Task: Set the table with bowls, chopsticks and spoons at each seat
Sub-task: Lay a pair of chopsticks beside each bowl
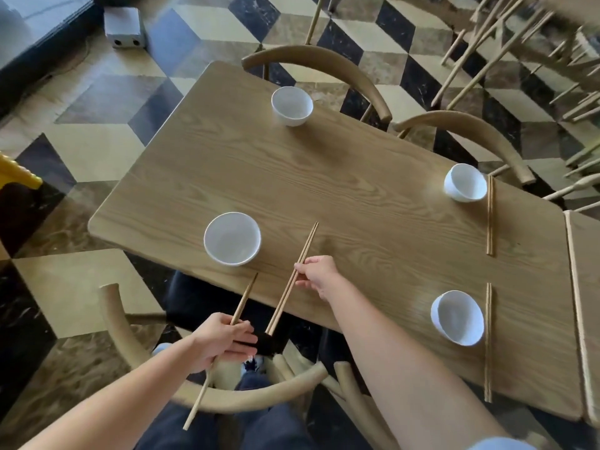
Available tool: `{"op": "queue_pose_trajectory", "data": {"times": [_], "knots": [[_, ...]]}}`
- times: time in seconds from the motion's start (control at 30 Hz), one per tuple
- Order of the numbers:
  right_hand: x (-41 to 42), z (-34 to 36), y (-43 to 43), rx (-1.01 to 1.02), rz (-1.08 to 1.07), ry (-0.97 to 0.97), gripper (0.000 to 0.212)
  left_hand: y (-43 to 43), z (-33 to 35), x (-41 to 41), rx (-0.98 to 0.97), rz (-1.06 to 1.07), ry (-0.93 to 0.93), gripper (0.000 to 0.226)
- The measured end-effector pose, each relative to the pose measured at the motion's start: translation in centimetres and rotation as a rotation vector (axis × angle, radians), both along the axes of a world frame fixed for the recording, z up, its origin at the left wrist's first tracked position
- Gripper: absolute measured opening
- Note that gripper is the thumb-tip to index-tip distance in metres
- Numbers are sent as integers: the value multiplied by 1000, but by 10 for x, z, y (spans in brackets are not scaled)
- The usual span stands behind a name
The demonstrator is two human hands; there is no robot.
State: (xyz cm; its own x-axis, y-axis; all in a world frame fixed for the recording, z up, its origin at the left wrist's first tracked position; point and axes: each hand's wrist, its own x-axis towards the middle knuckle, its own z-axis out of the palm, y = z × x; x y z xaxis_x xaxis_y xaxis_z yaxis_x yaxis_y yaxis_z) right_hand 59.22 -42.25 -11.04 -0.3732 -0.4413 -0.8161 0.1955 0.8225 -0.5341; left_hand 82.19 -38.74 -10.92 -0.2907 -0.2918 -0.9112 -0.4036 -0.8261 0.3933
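Observation:
Several white bowls stand on the wooden table [341, 196]: one near left [232, 238], one far [292, 105], one far right [465, 182], one near right [457, 317]. A chopstick pair [490, 216] lies beside the far right bowl, another pair [488, 345] beside the near right bowl. My right hand [319, 276] pinches a chopstick pair [293, 277] angled over the table's near edge, right of the near left bowl. My left hand [224, 339] grips a further chopstick pair [224, 352] below the table edge, above a chair.
Curved-back wooden chairs surround the table: one under my hands [130, 345], two on the far side [324, 63] [480, 131]. A second table's edge [584, 303] adjoins at the right. A grey box [125, 27] sits on the patterned floor at the far left.

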Motion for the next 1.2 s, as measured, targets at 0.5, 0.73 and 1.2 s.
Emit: {"op": "queue_pose_trajectory", "data": {"times": [0.5, 0.73, 1.2], "knots": [[28, -15, -28, 114, 75, 437, 30, -17, 2, 29, 16, 36, 0, 25], [37, -20, -27, 138, 114, 544, 26, -18, 8, 33, 23, 36, 3, 25], [40, -18, -24, 169, 193, 637, 18, -15, 14, 35, 31, 30, -16, 24]]}}
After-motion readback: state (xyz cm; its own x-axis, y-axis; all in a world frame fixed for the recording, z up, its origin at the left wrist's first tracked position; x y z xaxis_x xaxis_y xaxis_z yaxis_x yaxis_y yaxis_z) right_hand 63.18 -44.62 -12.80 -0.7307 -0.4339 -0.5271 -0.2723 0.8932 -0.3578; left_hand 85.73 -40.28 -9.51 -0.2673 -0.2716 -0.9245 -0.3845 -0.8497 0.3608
